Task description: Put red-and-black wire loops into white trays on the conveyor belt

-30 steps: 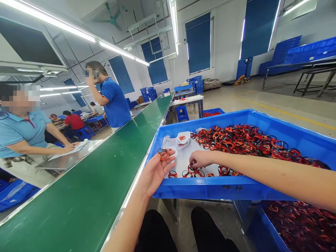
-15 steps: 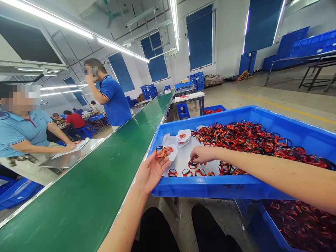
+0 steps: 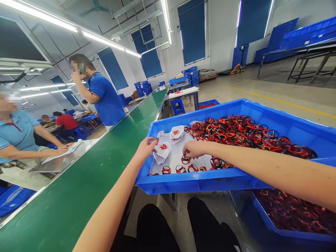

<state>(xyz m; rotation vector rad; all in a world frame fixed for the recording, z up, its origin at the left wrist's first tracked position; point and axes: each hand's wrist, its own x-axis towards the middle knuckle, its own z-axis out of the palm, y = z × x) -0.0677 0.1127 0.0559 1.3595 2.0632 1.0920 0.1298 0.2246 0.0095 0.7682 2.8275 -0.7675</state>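
A red-and-black plastic loop [image 3: 186,160] is lying flat on a white paper sheet [image 3: 173,161], directly below the curling fingers of the right hand [image 3: 193,149], the nearer hand; the view is not showing whether they are gripping it. Farther left, the left hand [image 3: 144,148] is pinching a small dark loop [image 3: 156,140] above the blue plastic crate [image 3: 199,183], beside the green conveyor belt [image 3: 86,168].

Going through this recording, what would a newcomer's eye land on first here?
The big blue plastic crate in front of the person stands out, with red-and-black loops heaped across its far side. Over a white sheet in it reach the left hand, at the sheet's edge, and the right hand, just above some loops. A long green conveyor belt runs along the crate's left.
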